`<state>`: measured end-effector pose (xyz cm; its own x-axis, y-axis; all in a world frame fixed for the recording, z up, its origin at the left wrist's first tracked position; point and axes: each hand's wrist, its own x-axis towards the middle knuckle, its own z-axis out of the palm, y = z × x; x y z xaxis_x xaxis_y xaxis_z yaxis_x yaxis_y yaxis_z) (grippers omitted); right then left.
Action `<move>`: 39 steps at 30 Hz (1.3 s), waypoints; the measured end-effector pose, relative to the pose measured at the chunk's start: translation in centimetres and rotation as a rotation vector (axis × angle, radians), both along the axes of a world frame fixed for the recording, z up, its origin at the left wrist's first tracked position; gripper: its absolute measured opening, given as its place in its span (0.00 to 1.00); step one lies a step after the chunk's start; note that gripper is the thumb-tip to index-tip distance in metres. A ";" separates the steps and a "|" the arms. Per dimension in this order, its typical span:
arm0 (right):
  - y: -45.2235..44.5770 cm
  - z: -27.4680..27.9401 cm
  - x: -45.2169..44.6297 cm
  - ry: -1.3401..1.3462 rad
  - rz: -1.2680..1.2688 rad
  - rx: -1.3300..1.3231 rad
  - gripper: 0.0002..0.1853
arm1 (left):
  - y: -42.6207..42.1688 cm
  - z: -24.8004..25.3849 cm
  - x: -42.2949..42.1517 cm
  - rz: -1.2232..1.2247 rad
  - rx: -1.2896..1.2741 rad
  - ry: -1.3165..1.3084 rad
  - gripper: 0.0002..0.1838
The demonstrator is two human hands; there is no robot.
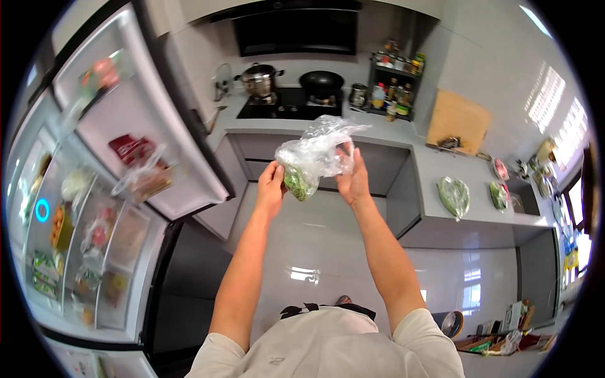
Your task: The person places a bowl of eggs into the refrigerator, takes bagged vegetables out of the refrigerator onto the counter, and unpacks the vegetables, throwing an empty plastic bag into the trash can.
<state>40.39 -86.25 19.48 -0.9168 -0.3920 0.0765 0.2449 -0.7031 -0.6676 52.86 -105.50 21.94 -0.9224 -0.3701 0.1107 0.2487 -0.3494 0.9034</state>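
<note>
A clear plastic bag [318, 148] with green vegetables [297, 181] in its lower left part is held up in front of me, above the floor. My left hand [271, 183] is closed on the bag's left side, by the vegetables. My right hand [353, 179] is at the bag's right side, its fingers partly behind the loose, crumpled plastic. On the right counter lie another bag of greens [454, 197] and a smaller wrapped green bundle [498, 196].
An open fridge [135, 277] with filled shelves and door racks stands at the left. Ahead are a steel pot [259, 80] and a black wok [321, 80] on the stove. A spice rack [395, 85], cutting board [458, 123] and sink [524, 200] are to the right.
</note>
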 end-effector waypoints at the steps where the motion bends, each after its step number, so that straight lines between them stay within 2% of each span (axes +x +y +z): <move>1: 2.6 -0.3 0.2 -0.003 0.046 0.035 0.37 | 2.4 -0.7 -1.4 -0.025 0.035 -0.055 0.14; 4: 9.6 -1.9 0.3 0.025 0.127 0.174 0.35 | 9.3 -4.8 -6.1 -0.101 0.022 -0.126 0.14; 5: 11.6 -4.3 -0.7 0.085 0.076 0.314 0.32 | 11.7 -6.0 -7.5 -0.108 -0.004 -0.179 0.13; 6: 13.9 -6.6 -2.0 0.142 0.019 0.456 0.29 | 13.9 -8.1 -8.9 -0.130 0.006 -0.223 0.13; 8: 19.2 -7.8 -2.7 0.050 -0.119 0.582 0.23 | 19.2 -9.6 -10.8 -0.187 0.036 -0.242 0.14; 9: 21.8 -8.7 -3.0 0.045 -0.194 0.558 0.18 | 21.7 -10.4 -11.9 -0.261 0.051 -0.259 0.15; 11: 27.6 -9.8 -3.5 -0.002 -0.304 0.568 0.18 | 26.6 -12.5 -14.3 -0.397 0.076 -0.299 0.18; 14: 35.1 -11.8 -3.7 -0.130 -0.531 0.596 0.16 | 35.0 -14.8 -17.3 -0.552 -0.161 -0.224 0.21; 16: 40.3 -13.1 -3.9 -0.229 -0.695 0.684 0.15 | 39.9 -16.1 -19.4 -0.605 -0.190 -0.273 0.22; 17: 42.8 -13.3 -3.8 -0.294 -0.787 0.765 0.11 | 42.2 -16.8 -20.6 -0.620 -0.192 -0.299 0.22; 20: 50.0 -14.9 -5.1 -0.495 -0.996 0.637 0.08 | 48.4 -17.7 -23.8 -0.654 -0.197 -0.395 0.19; 22: 54.3 -16.0 -6.0 -0.536 -1.056 0.602 0.07 | 51.8 -18.6 -26.1 -0.694 -0.196 -0.464 0.17; 25: 60.1 -16.6 -9.0 -0.585 -1.128 0.576 0.07 | 57.7 -20.1 -30.4 -0.760 -0.218 -0.482 0.22; 28: 65.4 -16.4 -12.2 -0.640 -1.174 0.541 0.07 | 63.7 -21.6 -34.9 -0.836 -0.172 -0.489 0.15; 29: 67.1 -16.3 -13.3 -0.653 -1.179 0.538 0.07 | 65.4 -22.0 -36.5 -0.864 -0.195 -0.511 0.30; 32: 72.3 -16.4 -16.7 -0.669 -1.196 0.491 0.07 | 70.7 -21.2 -40.3 -0.935 -0.234 -0.490 0.34; 33: 73.6 -16.0 -17.5 -0.663 -1.203 0.465 0.07 | 72.2 -21.4 -41.4 -0.925 -0.332 -0.509 0.36; 39: 80.8 -18.2 -23.4 -0.714 -1.135 0.463 0.08 | 78.9 -24.3 -46.5 -0.826 -0.420 -0.551 0.37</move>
